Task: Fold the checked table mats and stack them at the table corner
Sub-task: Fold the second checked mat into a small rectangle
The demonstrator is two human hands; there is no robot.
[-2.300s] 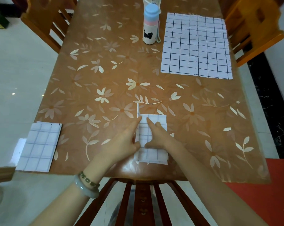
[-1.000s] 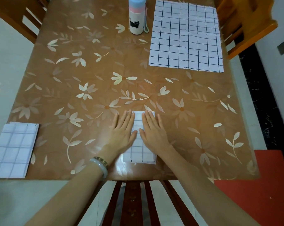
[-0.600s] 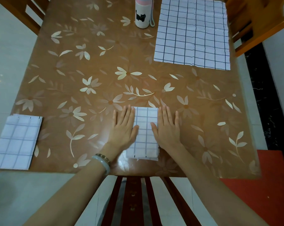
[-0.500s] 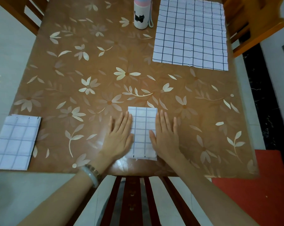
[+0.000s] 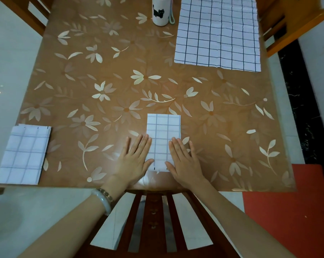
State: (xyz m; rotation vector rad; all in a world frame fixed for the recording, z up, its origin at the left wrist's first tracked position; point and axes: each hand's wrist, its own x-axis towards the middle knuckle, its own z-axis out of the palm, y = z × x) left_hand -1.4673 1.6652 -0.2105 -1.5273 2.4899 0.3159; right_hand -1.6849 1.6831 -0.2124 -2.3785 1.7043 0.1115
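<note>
A small folded checked mat [image 5: 163, 135] lies near the front edge of the brown flowered table [image 5: 120, 75]. My left hand [image 5: 134, 161] rests flat, fingers spread, along the mat's left side. My right hand [image 5: 185, 161] lies flat on its lower right side. Neither hand grips anything. Another folded mat [image 5: 24, 155] sits at the table's front left corner. An unfolded checked mat [image 5: 218, 32] is spread flat at the far right.
A white bottle with a black cat picture [image 5: 160, 12] stands at the back, left of the unfolded mat. A dark wooden chair back [image 5: 153, 220] is below my arms. Orange wooden chairs stand at the far left [image 5: 27, 13] and far right [image 5: 291, 25].
Both hands went from pinching the fold to lying flat, then slid down and outward along the folded mat towards its near end. The view also shifted closer.
</note>
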